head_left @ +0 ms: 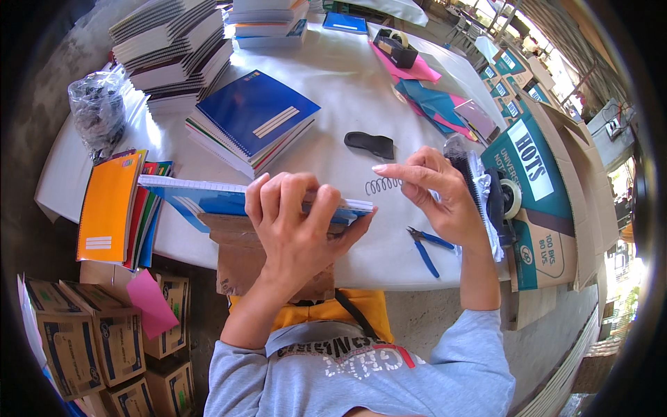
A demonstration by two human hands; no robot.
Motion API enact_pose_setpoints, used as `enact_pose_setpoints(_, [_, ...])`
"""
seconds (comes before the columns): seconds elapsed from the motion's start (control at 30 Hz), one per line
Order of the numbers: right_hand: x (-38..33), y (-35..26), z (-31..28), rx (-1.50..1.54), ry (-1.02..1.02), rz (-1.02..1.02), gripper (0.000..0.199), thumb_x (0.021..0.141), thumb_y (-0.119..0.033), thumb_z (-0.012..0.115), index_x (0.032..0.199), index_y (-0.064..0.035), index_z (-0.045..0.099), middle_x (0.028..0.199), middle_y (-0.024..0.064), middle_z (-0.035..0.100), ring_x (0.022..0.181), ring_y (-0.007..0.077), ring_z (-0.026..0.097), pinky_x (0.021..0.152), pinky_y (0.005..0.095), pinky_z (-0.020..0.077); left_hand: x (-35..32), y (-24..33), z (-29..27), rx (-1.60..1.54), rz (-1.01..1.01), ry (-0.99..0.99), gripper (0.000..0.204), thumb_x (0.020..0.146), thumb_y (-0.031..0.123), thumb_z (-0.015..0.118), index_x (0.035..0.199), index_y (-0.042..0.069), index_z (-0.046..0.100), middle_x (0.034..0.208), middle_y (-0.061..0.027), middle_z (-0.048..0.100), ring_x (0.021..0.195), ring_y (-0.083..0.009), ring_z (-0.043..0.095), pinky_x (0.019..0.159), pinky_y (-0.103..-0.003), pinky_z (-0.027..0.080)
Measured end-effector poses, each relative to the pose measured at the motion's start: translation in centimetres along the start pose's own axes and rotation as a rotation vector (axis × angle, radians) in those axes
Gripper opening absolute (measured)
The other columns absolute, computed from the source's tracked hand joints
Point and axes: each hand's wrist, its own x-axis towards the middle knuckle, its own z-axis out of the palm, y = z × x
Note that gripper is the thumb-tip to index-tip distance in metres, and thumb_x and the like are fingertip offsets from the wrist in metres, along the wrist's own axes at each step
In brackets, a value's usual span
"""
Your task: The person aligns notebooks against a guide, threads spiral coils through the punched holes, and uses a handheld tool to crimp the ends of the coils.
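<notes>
My left hand (295,217) grips a blue notebook (186,197), fingers over its upper edge and thumb at its right end. The notebook is tilted up on edge, its row of punched holes on top, above a piece of brown cardboard (240,254). Opposite its right end is my right hand (438,189), index finger stretched toward the notebook. A dark spiral wire coil (381,185) runs in behind those fingers, which appear closed on it; the grip itself is partly hidden. Blue-handled cutting pliers (426,254) lie below my right hand. Beyond the coil lies a black curved object (369,144).
Stacked spiral notebooks (170,52) and a blue-topped pile (257,115) stand left on the white table (333,76). Colored notebooks (111,208) overhang its left edge. A tape dispenser (396,48) sits at the back. Open cartons (535,194) crowd the right side; boxes (118,340) stand lower left.
</notes>
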Motion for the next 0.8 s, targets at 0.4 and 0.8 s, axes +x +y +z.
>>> enact_pose_setpoints(0.4, [-0.1, 0.6, 1.9, -0.094, 0.082, -0.093, 0.025, 0.072, -0.003, 0.069, 0.095, -0.0138, 0.070, 0.084, 0.0031, 0.060, 0.080, 0.0172, 0.053, 0.072, 0.0298, 0.0433, 0.3, -0.3, -0.7, -0.014, -0.020, -0.036, 0.038, 0.065, 0.051, 0.070, 0.073, 0.016, 0.057, 0.076, -0.0029, 0.045, 0.078, -0.0214, 0.047, 0.085, -0.040, 0.033])
enact_pose_setpoints(0.8, [0.6, 0.7, 0.2, 0.092, -0.154, -0.189, 0.022, 0.071, 0.001, 0.068, 0.091, -0.0084, 0.071, 0.085, 0.0044, 0.061, 0.080, 0.0188, 0.055, 0.072, 0.0288, 0.0454, 0.3, -0.5, -1.7, -0.203, -0.046, -0.095, 0.026, 0.063, 0.035, 0.075, 0.079, 0.019, 0.063, 0.073, 0.0022, 0.049, 0.080, -0.0181, 0.050, 0.084, -0.037, 0.032])
